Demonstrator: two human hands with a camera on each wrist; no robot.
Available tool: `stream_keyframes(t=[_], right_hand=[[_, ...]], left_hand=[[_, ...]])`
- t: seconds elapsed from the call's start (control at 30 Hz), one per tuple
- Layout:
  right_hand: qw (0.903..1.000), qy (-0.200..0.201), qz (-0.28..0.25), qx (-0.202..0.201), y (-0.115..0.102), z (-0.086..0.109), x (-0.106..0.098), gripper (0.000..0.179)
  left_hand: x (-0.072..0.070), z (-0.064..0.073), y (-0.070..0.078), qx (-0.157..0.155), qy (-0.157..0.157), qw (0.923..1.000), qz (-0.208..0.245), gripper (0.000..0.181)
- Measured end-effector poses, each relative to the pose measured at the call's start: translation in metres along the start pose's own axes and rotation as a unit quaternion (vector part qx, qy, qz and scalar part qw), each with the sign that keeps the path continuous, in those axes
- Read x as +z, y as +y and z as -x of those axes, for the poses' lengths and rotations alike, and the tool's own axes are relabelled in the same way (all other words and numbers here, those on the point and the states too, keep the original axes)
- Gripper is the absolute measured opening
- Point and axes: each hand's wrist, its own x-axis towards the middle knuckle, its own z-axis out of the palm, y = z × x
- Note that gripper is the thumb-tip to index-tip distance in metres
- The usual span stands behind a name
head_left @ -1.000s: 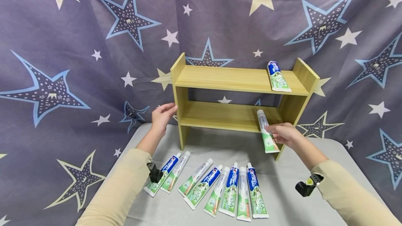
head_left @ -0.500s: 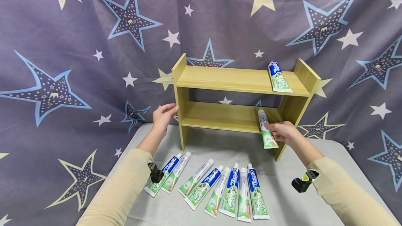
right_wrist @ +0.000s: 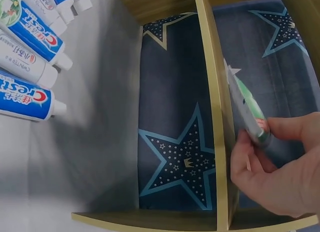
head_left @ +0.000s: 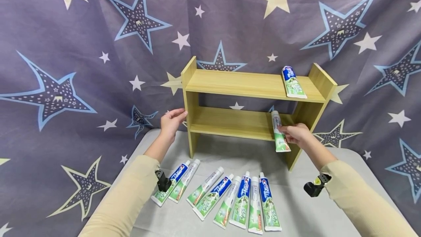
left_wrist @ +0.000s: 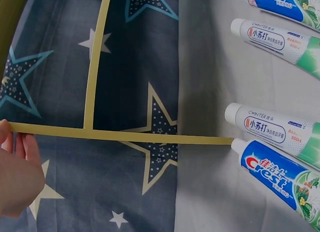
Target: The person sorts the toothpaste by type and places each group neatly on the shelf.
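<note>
In the head view, my right hand (head_left: 295,134) pinches a white-and-green toothpaste tube (head_left: 281,142) between thumb and fingers at the right end of the lower board. Its cap end points to the back and its flat end sticks out past the front edge. The right wrist view shows this tube (right_wrist: 250,104) nearly edge-on, tilted above the board. My left hand (head_left: 171,121) holds the front edge of the left side panel of the wooden shelf (head_left: 230,119); in the left wrist view, its fingertips (left_wrist: 31,148) meet the panel.
A blue-and-green toothpaste tube (head_left: 293,82) lies on the top board at the right. Several more tubes, blue (head_left: 269,202) and white (head_left: 255,206) by turns, lie fanned out on the grey table (head_left: 306,200) before the shelf. A starry curtain (head_left: 82,28) hangs behind.
My right hand has moved the white-and-green tube a little back and up, further over the lower board. The left hand stays at the side panel.
</note>
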Motion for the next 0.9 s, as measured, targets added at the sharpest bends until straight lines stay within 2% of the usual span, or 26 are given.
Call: stream_keyframes(t=[0.07, 0.23, 0.37, 0.47, 0.83, 0.9], right_hand=[[0.9999, 0.015, 0.007, 0.0, 0.0, -0.003, 0.0, 0.04], [0.9969, 0.073, 0.029, -0.008, -0.005, -0.011, 0.006, 0.054], [0.9885, 0.139, 0.057, -0.022, -0.009, -0.019, 0.011, 0.056], [0.9814, 0.173, 0.078, -0.025, -0.011, -0.025, 0.011, 0.053], [0.965, 0.204, 0.165, -0.01, -0.002, -0.037, 0.007, 0.062], [0.9633, 0.211, 0.166, -0.013, -0.003, -0.036, 0.007, 0.062]], left_hand=[[0.001, 0.001, 0.0, -0.003, 0.001, 1.0, -0.003, 0.035], [0.001, 0.003, 0.001, 0.001, -0.002, 1.0, -0.003, 0.035], [0.002, 0.003, 0.001, 0.004, 0.0, 1.0, -0.003, 0.035], [0.002, 0.001, 0.002, 0.005, 0.002, 1.0, -0.002, 0.035], [0.001, 0.003, 0.003, -0.004, 0.0, 0.9999, -0.012, 0.036], [0.0, 0.003, 0.003, -0.004, 0.0, 0.9999, -0.012, 0.035]])
